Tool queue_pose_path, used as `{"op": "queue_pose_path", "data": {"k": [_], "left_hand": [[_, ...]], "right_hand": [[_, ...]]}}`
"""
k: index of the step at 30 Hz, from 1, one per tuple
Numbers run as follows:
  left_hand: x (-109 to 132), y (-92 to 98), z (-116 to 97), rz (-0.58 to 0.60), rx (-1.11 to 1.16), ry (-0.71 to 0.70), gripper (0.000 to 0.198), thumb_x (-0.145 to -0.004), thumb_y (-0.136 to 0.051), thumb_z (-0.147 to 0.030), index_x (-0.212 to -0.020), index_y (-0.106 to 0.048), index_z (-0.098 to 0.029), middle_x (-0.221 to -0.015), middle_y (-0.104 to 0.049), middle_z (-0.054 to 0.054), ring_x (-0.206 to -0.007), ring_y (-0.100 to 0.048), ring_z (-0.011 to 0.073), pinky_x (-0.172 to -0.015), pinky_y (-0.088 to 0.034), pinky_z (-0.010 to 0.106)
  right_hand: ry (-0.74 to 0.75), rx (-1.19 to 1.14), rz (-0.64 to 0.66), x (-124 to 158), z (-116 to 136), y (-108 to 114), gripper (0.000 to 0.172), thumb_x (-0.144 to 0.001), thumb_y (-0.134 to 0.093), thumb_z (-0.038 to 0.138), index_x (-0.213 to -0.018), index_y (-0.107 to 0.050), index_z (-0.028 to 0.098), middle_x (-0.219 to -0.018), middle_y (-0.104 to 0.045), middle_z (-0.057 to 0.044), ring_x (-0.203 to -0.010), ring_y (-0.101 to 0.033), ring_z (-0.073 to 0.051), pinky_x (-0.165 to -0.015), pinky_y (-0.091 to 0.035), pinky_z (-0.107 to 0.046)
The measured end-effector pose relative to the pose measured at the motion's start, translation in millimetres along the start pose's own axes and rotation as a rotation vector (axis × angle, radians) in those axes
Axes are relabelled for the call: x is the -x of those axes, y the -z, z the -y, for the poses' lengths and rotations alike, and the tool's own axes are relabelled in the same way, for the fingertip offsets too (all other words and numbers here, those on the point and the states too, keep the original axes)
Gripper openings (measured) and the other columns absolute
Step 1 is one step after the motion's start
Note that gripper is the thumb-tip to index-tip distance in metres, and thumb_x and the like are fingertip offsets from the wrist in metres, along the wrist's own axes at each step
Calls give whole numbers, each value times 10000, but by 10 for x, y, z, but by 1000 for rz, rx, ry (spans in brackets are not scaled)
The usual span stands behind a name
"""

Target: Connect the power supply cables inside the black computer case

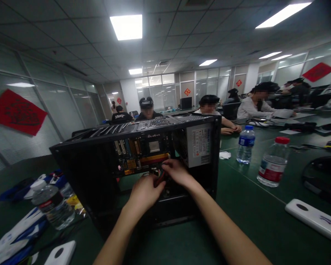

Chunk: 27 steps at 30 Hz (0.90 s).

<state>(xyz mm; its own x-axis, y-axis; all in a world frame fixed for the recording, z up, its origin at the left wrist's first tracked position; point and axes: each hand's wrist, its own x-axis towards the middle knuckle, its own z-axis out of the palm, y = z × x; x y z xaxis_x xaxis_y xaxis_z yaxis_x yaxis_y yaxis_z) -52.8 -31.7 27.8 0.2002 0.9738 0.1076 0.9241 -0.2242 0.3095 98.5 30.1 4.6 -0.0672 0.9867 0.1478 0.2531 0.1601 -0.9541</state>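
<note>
An open black computer case (99, 184) stands on the green table in front of me. Inside it are a motherboard (154, 146) with memory slots and a processor socket, and a silver power supply (200, 145) at the upper right. Both my hands reach into the case below the board. My left hand (145, 191) is closed around a bundle of coloured cables (160, 177). My right hand (175, 171) pinches at the upper end of the same bundle, fingertips just under the board's lower edge. Exactly what sits between the right fingertips is too small to tell.
Two water bottles, one blue-capped (245, 145) and one red-capped (273, 162), stand right of the case. A third bottle (53, 204) is at its left. White devices (314, 219) lie near both front corners. Several people sit across the table, one with forearms (230, 127) resting behind the case.
</note>
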Motion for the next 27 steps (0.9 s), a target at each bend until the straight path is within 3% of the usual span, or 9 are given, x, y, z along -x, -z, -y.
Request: {"op": "queue_pose_path", "data": {"k": [4, 11, 15, 27], "left_hand": [[-39, -87, 26, 13, 27, 7, 339, -926, -466, -385, -1082, -699, -194, -1079, -728, 105, -1010, -660, 239, -806, -466, 294], [-31, -71, 29, -70, -143, 60, 307, -928, -429, -308, -1038, -703, -225, -1016, -738, 98, -960, -683, 249, -768, -477, 309], [14, -71, -33, -107, -265, 68, 316, -931, -395, -303, -967, -696, -214, -947, -733, 120, -882, -696, 282, -730, -495, 355], [30, -69, -82, -77, -293, 78, 327, -927, -398, -283, -987, -698, -167, -944, -721, 148, -888, -696, 266, -742, -503, 335]], "right_hand": [[19, -29, 1, 9, 29, -4, 173, -883, -543, 176, -992, -663, 116, -756, -704, -29, -629, -646, -153, -564, -480, -232], [112, 501, -37, 75, -46, -59, 272, -950, -523, 297, -953, -732, 123, -954, -744, -141, -938, -692, -223, -764, -467, -255], [94, 696, -36, 106, -41, -99, 382, -988, -458, 383, -944, -735, 123, -949, -741, -170, -910, -703, -237, -729, -458, -267], [172, 802, 85, 109, -56, -108, 342, -990, -364, 193, -937, -692, 108, -954, -728, -204, -878, -707, -272, -695, -447, -296]]}}
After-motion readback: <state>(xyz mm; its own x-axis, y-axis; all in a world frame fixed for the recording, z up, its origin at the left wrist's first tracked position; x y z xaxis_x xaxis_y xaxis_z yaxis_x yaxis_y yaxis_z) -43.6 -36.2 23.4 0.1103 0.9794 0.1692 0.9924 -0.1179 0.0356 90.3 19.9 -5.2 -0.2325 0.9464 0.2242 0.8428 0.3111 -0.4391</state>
